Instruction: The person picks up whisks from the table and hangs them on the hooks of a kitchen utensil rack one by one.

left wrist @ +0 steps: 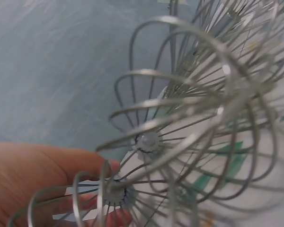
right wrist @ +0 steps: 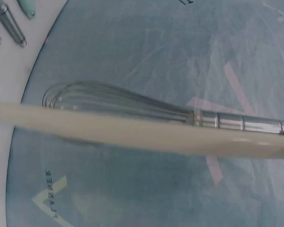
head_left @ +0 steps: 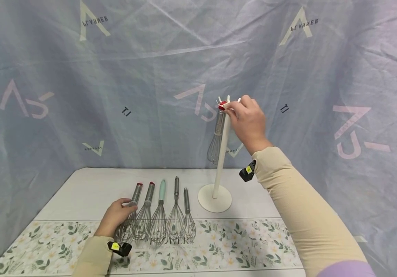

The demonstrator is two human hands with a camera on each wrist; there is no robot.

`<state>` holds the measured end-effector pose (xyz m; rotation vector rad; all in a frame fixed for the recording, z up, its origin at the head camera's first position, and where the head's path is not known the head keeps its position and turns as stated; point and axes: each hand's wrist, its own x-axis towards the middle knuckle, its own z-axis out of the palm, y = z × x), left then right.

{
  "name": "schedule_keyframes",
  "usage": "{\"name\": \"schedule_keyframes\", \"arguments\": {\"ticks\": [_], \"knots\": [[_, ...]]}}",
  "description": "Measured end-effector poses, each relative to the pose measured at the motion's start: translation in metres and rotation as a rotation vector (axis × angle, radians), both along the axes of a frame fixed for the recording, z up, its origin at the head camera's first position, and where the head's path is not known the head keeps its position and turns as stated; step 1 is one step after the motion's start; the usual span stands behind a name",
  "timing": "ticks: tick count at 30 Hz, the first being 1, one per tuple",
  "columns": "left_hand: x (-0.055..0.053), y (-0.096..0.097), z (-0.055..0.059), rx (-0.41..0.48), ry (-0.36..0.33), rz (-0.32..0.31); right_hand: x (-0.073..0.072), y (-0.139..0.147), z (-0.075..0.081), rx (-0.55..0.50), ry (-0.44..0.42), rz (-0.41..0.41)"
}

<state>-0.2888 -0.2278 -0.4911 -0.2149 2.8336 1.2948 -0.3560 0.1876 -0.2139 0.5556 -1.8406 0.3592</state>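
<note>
Right grip (head_left: 249, 121) is together, thumb and forefinger pinching the red end of a raised whisk (head_left: 218, 132), at the white prongs (head_left: 228, 98) topping a stand (head_left: 221, 154); whether a prong bears any of its weight is hidden by the fingers. A light but sure pinch seems best here, squared to one prong and released only when that prong takes the load, as the tall, slim pole looks easy to tip. This whisk hangs just beside the pole, slightly tilted, wires down, with a shiny banded metal handle and a slender wire balloon. Lower down, the left grip (head_left: 116, 213) is clamped round the neck of the leftmost whisk (head_left: 137, 192), also red-ended. Next to it on the bench (head_left: 253, 200) lie another red-ended whisk (head_left: 148, 198), a mint-handled whisk (head_left: 162, 191) and two all-metal whisks (head_left: 176, 188), balloons over a floral runner (head_left: 253, 242).
</note>
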Motion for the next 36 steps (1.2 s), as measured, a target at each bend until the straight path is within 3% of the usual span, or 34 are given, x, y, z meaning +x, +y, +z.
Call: {"name": "schedule_keyframes", "arguments": {"ticks": [5,16,20,25,32,36], "knots": [[0.003,-0.005,0.002,0.038,-0.011,0.003,0.001,0.011,0.005,0.031,-0.039,0.060],[0.003,-0.006,-0.006,0.165,-0.034,0.025,-0.010,0.037,0.010,0.009,-0.285,0.287],[0.002,-0.007,-0.007,0.170,-0.033,0.028,-0.013,0.044,0.008,-0.060,-0.378,0.376],[0.001,-0.007,-0.005,0.202,-0.037,0.038,-0.016,0.048,0.006,-0.219,-0.530,0.496],[-0.001,-0.012,-0.005,0.203,-0.013,0.041,-0.015,0.041,0.005,-0.290,-0.584,0.528],[-0.002,-0.016,-0.003,0.188,-0.011,0.039,0.000,0.031,0.011,-0.281,-0.580,0.540]]}}
